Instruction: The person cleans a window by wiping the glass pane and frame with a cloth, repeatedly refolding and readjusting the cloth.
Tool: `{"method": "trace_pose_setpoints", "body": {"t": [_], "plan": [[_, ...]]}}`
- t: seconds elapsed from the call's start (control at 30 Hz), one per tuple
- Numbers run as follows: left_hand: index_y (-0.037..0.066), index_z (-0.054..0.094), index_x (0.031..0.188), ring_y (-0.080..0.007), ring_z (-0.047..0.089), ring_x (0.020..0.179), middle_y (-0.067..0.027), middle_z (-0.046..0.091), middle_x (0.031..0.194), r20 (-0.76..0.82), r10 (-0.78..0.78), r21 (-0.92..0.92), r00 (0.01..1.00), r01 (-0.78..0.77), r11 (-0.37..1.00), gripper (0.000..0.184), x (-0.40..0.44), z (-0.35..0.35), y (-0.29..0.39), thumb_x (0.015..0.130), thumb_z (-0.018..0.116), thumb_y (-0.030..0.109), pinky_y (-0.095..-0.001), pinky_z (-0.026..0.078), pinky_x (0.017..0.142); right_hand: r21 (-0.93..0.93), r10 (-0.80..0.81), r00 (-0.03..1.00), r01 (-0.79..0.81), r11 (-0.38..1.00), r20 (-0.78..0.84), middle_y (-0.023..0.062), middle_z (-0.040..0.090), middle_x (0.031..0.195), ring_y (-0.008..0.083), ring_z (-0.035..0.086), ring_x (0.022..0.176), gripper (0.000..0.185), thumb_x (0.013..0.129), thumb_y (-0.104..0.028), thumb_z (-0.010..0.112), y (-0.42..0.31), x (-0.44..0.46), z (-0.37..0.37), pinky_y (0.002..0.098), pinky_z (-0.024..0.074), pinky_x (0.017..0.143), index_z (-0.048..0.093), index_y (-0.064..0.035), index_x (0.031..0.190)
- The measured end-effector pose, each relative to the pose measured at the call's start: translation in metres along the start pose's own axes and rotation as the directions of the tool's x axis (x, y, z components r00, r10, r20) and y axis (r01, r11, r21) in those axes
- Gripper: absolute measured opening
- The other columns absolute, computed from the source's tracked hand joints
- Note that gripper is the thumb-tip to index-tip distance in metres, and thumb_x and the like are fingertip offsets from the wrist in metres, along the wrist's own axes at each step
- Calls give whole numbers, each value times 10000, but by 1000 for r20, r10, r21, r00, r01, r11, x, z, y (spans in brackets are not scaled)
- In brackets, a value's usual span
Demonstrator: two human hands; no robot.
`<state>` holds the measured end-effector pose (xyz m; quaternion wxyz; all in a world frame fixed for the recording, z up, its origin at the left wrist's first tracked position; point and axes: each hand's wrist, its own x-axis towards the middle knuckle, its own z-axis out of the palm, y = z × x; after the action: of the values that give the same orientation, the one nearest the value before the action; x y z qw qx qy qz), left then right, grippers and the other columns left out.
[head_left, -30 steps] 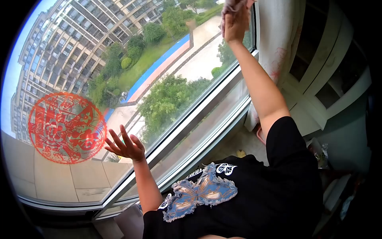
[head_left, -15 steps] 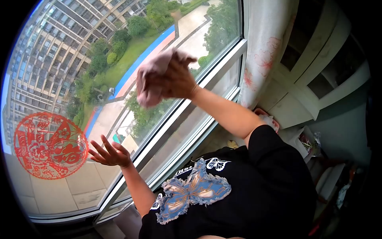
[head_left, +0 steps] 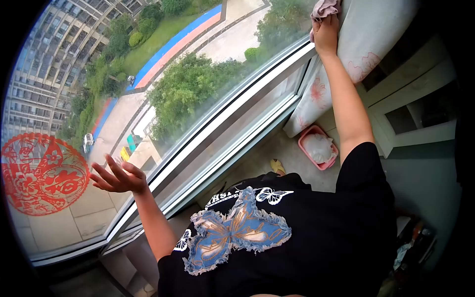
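At the top right of the head view, my right hand (head_left: 326, 35) grips a crumpled pinkish cloth (head_left: 326, 9). The cloth is at the right edge of the window pane (head_left: 222, 94), beside the white curtain (head_left: 363, 29); whether it presses on the glass or the frame I cannot tell. My left hand (head_left: 118, 175) is raised in front of the glass at the lower left, fingers spread and holding nothing. Close to its fingertips is a round red paper-cut decoration (head_left: 44, 174) on the pane.
White window frame rails (head_left: 232, 111) run diagonally below the glass. A pink bin (head_left: 319, 147) with a white bag stands on the floor under the curtain. To the right is a pale cabinet (head_left: 420, 111). Buildings and trees show outside.
My right hand has swept the cloth from the middle of the pane to its upper right edge by the curtain. The left hand stays open, and the view has shifted slightly.
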<state>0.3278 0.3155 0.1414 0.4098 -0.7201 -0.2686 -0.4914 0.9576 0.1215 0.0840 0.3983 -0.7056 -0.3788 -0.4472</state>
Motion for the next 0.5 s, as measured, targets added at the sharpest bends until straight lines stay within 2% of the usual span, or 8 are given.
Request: {"method": "trace_pose_setpoints", "body": {"t": [0.1,0.13,0.17,0.23,0.33,0.37,0.43,0.5], "plan": [[92,611,1390,-388,253,1520,-185,407,1585,12,19,20,1000,-19,1000,474,-1,0,2,989,411,247,-534,87,1232,-48,66,987,-59,997,144,260,509,1345,464,490,1229,425,929,-82,602,11,-40,3,488,422,1038,484,-19,1333],[92,611,1390,-388,253,1520,-185,407,1585,17,9,28,1000,-10,1000,474,-2,0,4,989,411,247,-534,87,1232,-14,137,977,-137,990,161,266,503,1352,457,500,1215,428,923,-75,606,0,-52,2,506,420,1038,479,-2,1325],[93,613,1387,-387,255,1520,-184,413,1580,16,10,19,1000,-10,1000,471,-1,-1,6,987,415,246,-534,89,1232,-67,62,996,-58,996,62,267,516,1336,461,514,1195,408,912,-95,625,-9,-59,0,513,423,1032,507,19,1285],[114,657,1336,-410,282,1501,-189,449,1553,14,-10,22,1000,10,1000,436,-2,-2,12,1005,419,270,-546,127,1226,-111,357,903,-340,934,240,264,534,1314,461,519,1200,408,900,-123,648,-22,-74,-3,501,423,1047,536,33,1261],[114,679,1307,-407,289,1499,-185,464,1543,14,-26,29,1000,26,999,430,-3,2,17,1007,419,281,-543,135,1226,-111,393,841,-380,918,372,265,546,1291,462,529,1190,402,900,-159,659,-80,-90,-23,478,429,1054,556,52,1227],[119,689,1294,-403,294,1497,-180,474,1537,8,-27,31,1000,27,999,426,-4,2,17,1007,423,288,-538,138,1227,-109,305,899,-285,952,315,283,537,1289,454,519,1211,409,908,-156,648,-109,-105,-25,480,430,1060,542,68,1233],[124,699,1282,-398,300,1496,-175,483,1531,8,-31,37,999,31,999,423,-5,1,15,1006,428,295,-533,142,1229,-59,135,919,-121,991,370,301,492,1331,492,422,1330,409,927,-136,625,-185,-128,-49,550,396,1125,520,95,1248],[136,713,1265,-389,310,1493,-168,500,1518,-7,-34,21,999,34,999,415,-6,2,13,1002,439,301,-524,145,1233,33,35,843,-62,998,537,348,436,1364,528,395,1354,368,947,-56,568,-250,-159,-65,521,406,1152,502,140,1251]]}}
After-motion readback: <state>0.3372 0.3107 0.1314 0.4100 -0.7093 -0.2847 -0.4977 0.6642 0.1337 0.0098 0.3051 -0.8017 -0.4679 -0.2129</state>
